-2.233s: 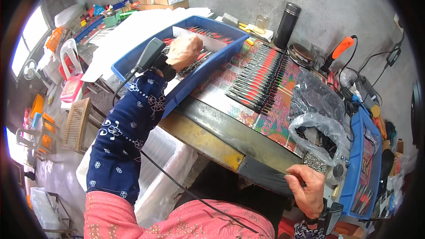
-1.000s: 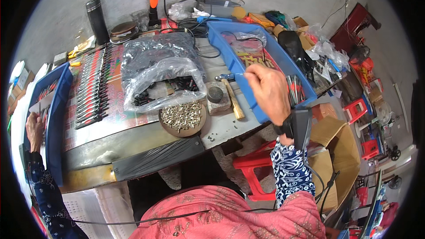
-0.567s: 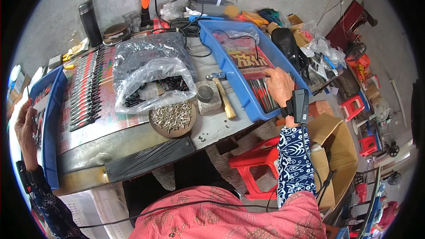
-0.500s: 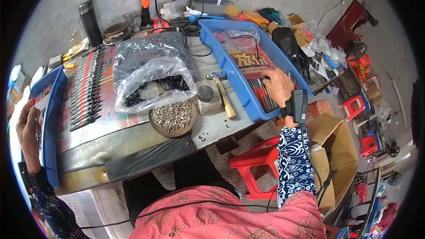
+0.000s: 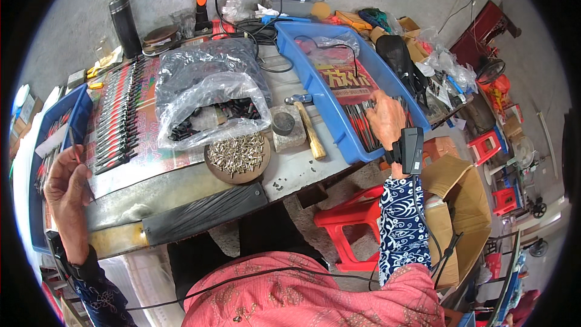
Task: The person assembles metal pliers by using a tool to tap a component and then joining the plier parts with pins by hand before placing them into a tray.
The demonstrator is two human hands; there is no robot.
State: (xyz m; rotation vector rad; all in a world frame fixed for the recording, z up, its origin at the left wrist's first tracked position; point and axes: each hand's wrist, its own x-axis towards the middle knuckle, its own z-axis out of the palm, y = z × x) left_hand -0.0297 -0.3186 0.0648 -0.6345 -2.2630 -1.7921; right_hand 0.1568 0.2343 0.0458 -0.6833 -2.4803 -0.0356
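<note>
At the left edge of the table, my left hand (image 5: 68,191) is closed on a slim dark rod (image 5: 75,143) with some red on it. It is held near the right side of the left blue bin (image 5: 37,218), which contains similar red-and-black rods and a white slip (image 5: 53,140). Over in the right blue bin (image 5: 308,94), my right hand (image 5: 387,122) rests with curled fingers on a bunch of red-and-black rods (image 5: 361,126). Its fingertips are partly hidden among them. A long row of rods (image 5: 115,118) lies side by side on the table's printed sheet.
A clear bag of small black parts (image 5: 212,94) lies mid-table, behind a round dish of small metal pins (image 5: 236,154). Beside the dish are a stone block (image 5: 287,133) and a hammer (image 5: 310,130). Red stool (image 5: 351,224) and cardboard box (image 5: 457,206) stand at right.
My left hand has moved out of the left bin, to the right and slightly down, with a slim rod in it. The white slip now lies in that bin. My right hand stays over its rods.
</note>
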